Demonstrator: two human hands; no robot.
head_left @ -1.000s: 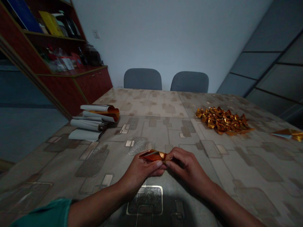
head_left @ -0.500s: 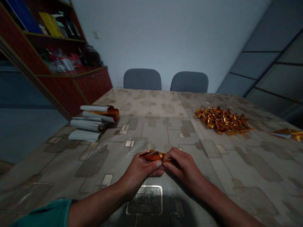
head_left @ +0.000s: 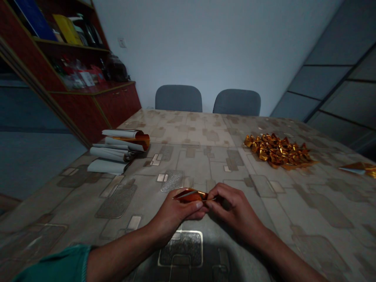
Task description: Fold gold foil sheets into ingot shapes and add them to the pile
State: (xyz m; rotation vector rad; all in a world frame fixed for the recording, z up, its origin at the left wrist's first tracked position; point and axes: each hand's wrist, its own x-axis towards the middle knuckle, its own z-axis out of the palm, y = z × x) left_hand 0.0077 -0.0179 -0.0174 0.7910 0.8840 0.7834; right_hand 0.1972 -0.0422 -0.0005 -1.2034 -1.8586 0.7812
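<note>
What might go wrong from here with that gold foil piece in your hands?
The folded gold foil piece is pinched between the left hand and right hand, so its thin edges might crease or tear. The loose heap of folded gold foil shapes could be knocked by a reaching arm. The dim light may also hide an uneven fold.

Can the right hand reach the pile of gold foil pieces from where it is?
Probably yes, once it lets go. Its fingers pinch a folded foil piece with the left hand, but nothing stands between the right hand and the pile of gold foil pieces, ahead to its right on the tabletop.
</note>
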